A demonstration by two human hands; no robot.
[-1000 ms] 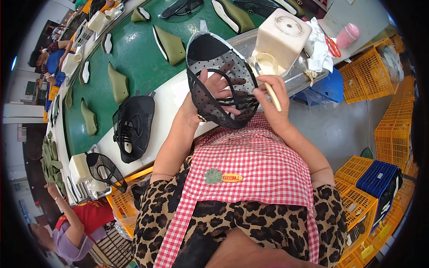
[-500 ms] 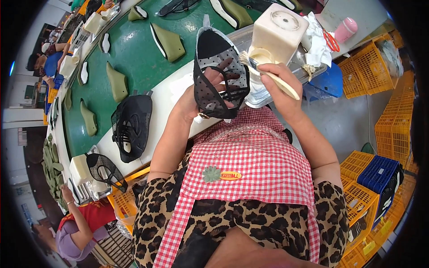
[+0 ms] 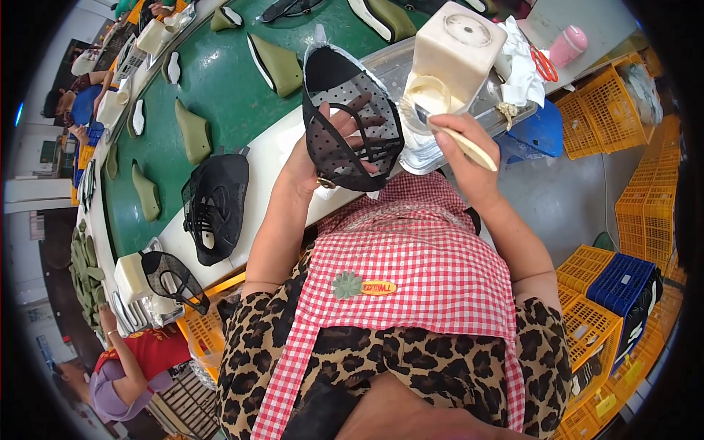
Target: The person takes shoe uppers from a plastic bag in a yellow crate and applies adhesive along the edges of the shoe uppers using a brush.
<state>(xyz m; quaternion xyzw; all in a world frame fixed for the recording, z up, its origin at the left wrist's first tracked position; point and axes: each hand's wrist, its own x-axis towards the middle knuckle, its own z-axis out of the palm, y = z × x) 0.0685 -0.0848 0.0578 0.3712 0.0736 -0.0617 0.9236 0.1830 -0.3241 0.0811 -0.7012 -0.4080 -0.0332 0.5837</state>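
A black dotted mesh shoe upper [image 3: 334, 73] is held up in front of me, with its pale-coated rim facing upward. My left hand [image 3: 299, 163] grips it from the left and below, and several fingers show through the mesh. In my right hand [image 3: 466, 147] is a brush [image 3: 480, 155] with a pale curved handle. Its whitish bristles are close to the upper's right edge; whether they touch it I cannot tell. Just behind the brush, a whitish square jug [image 3: 458, 51] leans over a round cream-coloured cup [image 3: 429, 94] in a clear tray [image 3: 422, 163].
Olive shoe lasts [image 3: 192, 130] stand on the green table [image 3: 227, 73]. Another black shoe upper [image 3: 229, 198] lies on its white edge. Red scissors [image 3: 543, 64], white cloth [image 3: 522, 81] and a pink bottle [image 3: 567, 47] are at right. Yellow crates [image 3: 598, 117] stand beyond. Co-workers sit at left.
The shoe upper has moved a little to the left in my left hand. The brush has drawn slightly down and right, off the upper's rim where its bristles were.
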